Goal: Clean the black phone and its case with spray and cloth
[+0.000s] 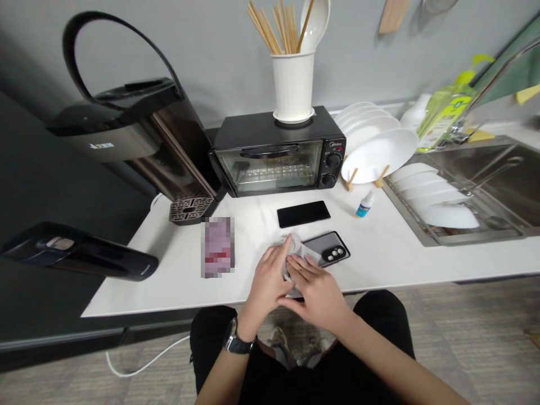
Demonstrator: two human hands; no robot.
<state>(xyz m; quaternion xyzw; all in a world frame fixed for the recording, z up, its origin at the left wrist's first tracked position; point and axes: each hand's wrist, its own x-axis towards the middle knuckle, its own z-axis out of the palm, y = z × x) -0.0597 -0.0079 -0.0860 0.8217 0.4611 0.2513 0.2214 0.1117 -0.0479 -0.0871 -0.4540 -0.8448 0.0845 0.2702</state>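
A grey phone [328,248] lies face down on the white counter [388,259], its camera bump toward the right. A crumpled white cloth [295,247] covers its left part. My left hand [266,281] pinches the cloth with thumb and fingers. My right hand [316,288] lies flat with fingers stretched out, pressing on the cloth and the phone's near end. A second, black phone [303,214] lies face up just behind them.
A small dropper bottle [364,204] stands right of the black phone. A pixelated card or packet [217,246] lies to the left. Behind are a black toaster oven [276,153], a utensil holder [293,84], racked plates [375,147], a sink [485,191] and a black dispenser [139,129].
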